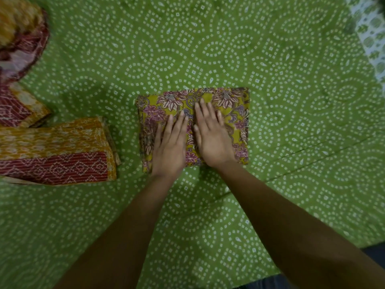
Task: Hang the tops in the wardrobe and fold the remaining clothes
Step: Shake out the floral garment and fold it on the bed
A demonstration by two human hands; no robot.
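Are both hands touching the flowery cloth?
Touching. The head view shows the left hand and right hand lying flat, fingers straight, pressing on top of the folded flowery cloth.

A green dotted bedsheet (291,101) carries 1 folded floral cloth (229,101), 1 folded orange-maroon cloth (58,151) and a crumpled heap (20,38)

The bedsheet (291,101) is green with white dotted swirls. The folded cloth (227,103) is mustard with pink and maroon flowers (outlined in white). The stack (56,151) is orange with a maroon diamond-patterned band.
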